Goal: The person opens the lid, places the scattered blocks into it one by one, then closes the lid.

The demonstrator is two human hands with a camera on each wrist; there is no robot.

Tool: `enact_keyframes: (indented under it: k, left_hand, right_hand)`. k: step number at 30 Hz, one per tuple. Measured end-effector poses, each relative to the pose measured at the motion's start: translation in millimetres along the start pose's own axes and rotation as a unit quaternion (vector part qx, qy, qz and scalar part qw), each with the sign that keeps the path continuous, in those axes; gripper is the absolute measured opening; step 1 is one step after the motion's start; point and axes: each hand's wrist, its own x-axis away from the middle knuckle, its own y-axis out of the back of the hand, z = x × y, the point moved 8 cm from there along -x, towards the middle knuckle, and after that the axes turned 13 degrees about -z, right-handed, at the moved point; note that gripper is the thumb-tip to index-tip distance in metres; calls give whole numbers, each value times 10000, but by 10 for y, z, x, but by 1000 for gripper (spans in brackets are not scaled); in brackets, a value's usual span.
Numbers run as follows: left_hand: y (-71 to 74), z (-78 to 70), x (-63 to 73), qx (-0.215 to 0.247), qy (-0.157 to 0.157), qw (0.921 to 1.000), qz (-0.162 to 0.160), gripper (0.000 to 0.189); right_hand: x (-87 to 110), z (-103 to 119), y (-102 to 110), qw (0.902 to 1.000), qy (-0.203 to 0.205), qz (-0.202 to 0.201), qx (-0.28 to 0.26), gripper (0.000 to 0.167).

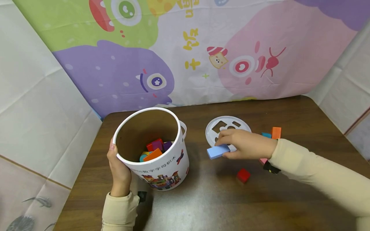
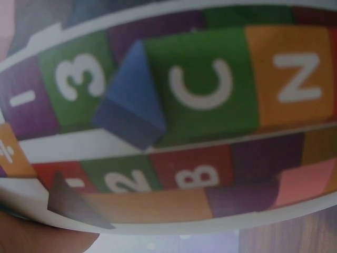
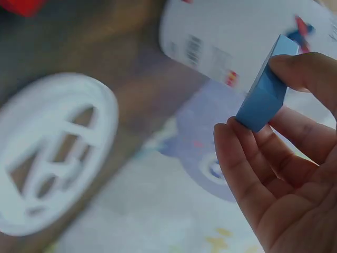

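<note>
My right hand (image 1: 241, 143) pinches a light blue rectangular block (image 1: 218, 151) between thumb and fingers, held in the air right of the bucket. In the right wrist view the same blue block (image 3: 266, 87) sits between the thumb and fingertips. With my left hand (image 1: 119, 171) I hold the white bucket (image 1: 185, 160) at its left side, fingers up at the rim. Red, purple, orange and other blocks (image 1: 154, 154) lie inside the bucket. The left wrist view is filled by the bucket's printed wall (image 2: 205, 142), showing letters and numbers.
Behind my right hand lies a white lid (image 1: 212, 126) with shaped cutouts. A red block (image 1: 243, 175) is on the table (image 1: 202, 205) nearer me. Beyond my right wrist are an orange block (image 1: 276, 132) and a blue one (image 1: 266, 135). A cartoon-printed cloth (image 1: 196, 86) hangs behind.
</note>
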Motion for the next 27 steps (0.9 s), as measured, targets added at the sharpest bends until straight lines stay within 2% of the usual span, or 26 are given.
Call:
enact_keyframes:
  k: [6, 13, 14, 20, 21, 22, 27]
  left_hand:
    - [-6, 5, 1, 21, 25, 10000, 21, 53]
    - [18, 14, -16, 23, -57, 10000, 40, 54]
    - [57, 100, -56, 337, -55, 9993, 146, 53]
    - [60, 79, -51, 340, -109, 9993, 110, 53]
    - [21, -11, -10, 22, -124, 9999, -12, 53]
    - [19, -13, -5, 4, -106, 9999, -22, 53]
    - [3, -5, 1, 40, -18, 10000, -43, 52]
  right_hand:
    - [-242, 97, 381, 9990, 92, -443, -14, 21]
    - [-565, 206, 668, 9983, 63, -545, -208, 24]
    - [-623, 222, 690, 9981, 97, -554, -252, 25]
    - [-1007, 369, 734, 9960, 348, -703, -417, 27]
    - [-1069, 403, 728, 9958, 397, -736, -385, 27]
    - [-1128, 439, 720, 9954, 452, -773, -349, 27]
    - [-1377, 587, 559, 9957, 562, -681, -285, 28]
